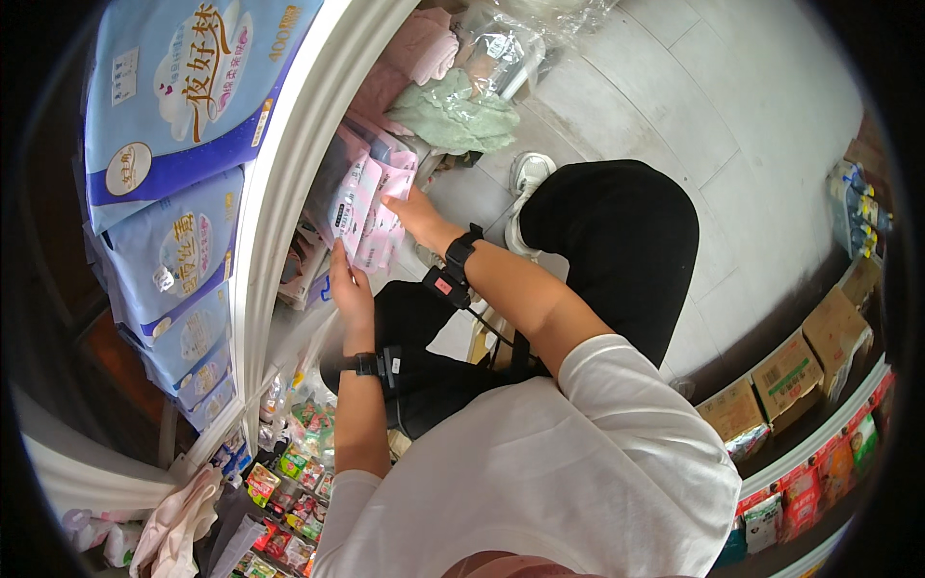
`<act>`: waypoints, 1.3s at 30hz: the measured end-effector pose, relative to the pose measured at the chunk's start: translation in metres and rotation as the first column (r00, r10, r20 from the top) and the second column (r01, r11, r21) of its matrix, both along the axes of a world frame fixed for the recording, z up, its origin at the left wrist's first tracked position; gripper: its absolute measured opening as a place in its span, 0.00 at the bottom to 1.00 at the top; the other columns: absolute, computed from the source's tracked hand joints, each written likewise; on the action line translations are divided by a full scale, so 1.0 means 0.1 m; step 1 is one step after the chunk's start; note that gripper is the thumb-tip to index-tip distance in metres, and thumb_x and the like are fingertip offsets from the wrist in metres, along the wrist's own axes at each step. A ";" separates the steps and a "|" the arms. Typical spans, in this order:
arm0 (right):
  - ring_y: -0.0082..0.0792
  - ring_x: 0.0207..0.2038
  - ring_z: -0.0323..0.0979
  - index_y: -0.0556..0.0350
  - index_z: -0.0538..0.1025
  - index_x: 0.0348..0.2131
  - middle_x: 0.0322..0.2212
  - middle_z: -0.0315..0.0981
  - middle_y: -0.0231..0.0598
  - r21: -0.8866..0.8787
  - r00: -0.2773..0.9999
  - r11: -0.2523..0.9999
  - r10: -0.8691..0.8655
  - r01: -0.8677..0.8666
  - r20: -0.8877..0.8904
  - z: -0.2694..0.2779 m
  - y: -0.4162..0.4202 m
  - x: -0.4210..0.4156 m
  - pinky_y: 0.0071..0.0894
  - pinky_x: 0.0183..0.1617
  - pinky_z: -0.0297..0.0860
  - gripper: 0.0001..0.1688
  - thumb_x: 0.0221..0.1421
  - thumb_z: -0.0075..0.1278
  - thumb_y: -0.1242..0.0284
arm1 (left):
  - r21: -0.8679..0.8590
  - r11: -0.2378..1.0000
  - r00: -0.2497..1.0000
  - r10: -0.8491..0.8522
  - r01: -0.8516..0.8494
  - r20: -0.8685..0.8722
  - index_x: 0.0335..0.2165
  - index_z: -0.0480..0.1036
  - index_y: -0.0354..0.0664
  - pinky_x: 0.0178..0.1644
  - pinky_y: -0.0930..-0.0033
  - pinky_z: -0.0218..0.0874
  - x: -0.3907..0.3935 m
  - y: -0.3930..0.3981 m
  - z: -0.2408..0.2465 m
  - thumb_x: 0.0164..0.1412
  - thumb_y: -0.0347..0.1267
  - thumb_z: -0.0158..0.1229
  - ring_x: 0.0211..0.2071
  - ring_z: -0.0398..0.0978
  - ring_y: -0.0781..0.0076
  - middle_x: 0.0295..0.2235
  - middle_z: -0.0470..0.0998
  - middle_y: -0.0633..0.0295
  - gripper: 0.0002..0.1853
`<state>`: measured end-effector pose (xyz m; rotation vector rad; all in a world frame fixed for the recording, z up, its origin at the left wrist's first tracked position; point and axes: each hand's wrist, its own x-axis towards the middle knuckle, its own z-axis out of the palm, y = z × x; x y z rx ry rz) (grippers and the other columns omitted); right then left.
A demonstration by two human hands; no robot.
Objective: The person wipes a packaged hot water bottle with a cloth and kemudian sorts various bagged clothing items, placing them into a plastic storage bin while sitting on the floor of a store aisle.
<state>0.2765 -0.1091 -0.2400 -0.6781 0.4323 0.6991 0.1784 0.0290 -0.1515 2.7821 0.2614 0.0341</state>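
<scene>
Pink printed plastic packets [358, 199] lie side by side at a lower shelf, left of the picture's middle. My right hand [413, 213] grips the right packet at its edge, thumb on top. At the lower left corner of the packets is my left hand [350, 285], its fingers against their edge; how firmly it holds them cannot be told. Just above the packets are a pale green towel [459, 112] in clear plastic and a rolled pink towel [426, 47].
Large blue tissue packs [195, 94] stand on the white shelf [271, 166] at left. Small colourful snack packets [289, 498] fill the lower left. Cardboard boxes [788, 379], hanging packets [801, 498] and bottles [856, 206] line the right side. A plastic bag [506, 43] lies on the tiled floor [614, 94].
</scene>
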 end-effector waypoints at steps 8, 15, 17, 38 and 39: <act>0.34 0.52 0.63 0.51 0.60 0.55 0.49 0.66 0.37 -0.028 0.989 0.990 0.140 -0.138 0.055 0.23 -0.28 -0.13 0.45 0.53 0.62 0.35 0.52 0.54 0.61 | 0.027 1.000 1.000 -0.013 0.013 0.007 0.52 0.64 0.33 0.51 0.62 0.61 -0.07 0.04 0.07 0.51 0.18 0.45 0.49 0.69 0.50 0.49 0.70 0.44 0.27; 0.39 0.51 0.64 0.53 0.50 0.61 0.49 0.65 0.43 -0.090 0.976 0.972 0.214 -0.216 -0.031 0.22 -0.48 -0.32 0.47 0.50 0.64 0.49 0.48 0.58 0.58 | 0.001 0.999 0.999 0.049 -0.049 -0.003 0.50 0.67 0.34 0.49 0.63 0.62 -0.21 -0.09 0.23 0.50 0.19 0.46 0.46 0.71 0.50 0.46 0.73 0.44 0.25; 0.41 0.53 0.62 0.53 0.51 0.62 0.51 0.63 0.42 -0.106 0.978 0.973 0.200 -0.205 -0.059 0.14 -0.47 -0.35 0.48 0.51 0.63 0.50 0.47 0.58 0.58 | -0.011 0.998 0.998 0.058 -0.058 -0.018 0.50 0.68 0.34 0.50 0.63 0.62 -0.22 -0.15 0.34 0.50 0.19 0.46 0.46 0.71 0.51 0.45 0.73 0.45 0.24; 0.45 0.39 0.74 0.64 0.72 0.44 0.35 0.75 0.51 -0.342 0.966 0.931 0.195 -0.129 0.168 -0.18 -0.20 -0.19 0.36 0.42 0.69 0.29 0.44 0.57 0.65 | -0.157 0.984 0.985 0.058 -0.084 -0.161 0.51 0.67 0.33 0.53 0.71 0.58 -0.41 0.02 0.50 0.56 0.19 0.44 0.47 0.71 0.69 0.47 0.73 0.53 0.22; 0.47 0.37 0.75 0.65 0.74 0.41 0.32 0.76 0.52 -0.440 0.943 0.885 0.263 -0.151 0.204 -0.20 -0.16 -0.15 0.37 0.42 0.69 0.26 0.44 0.57 0.65 | -0.158 0.982 0.983 0.072 -0.099 -0.171 0.51 0.67 0.33 0.52 0.71 0.58 -0.40 -0.01 0.52 0.57 0.19 0.44 0.47 0.71 0.69 0.47 0.73 0.54 0.22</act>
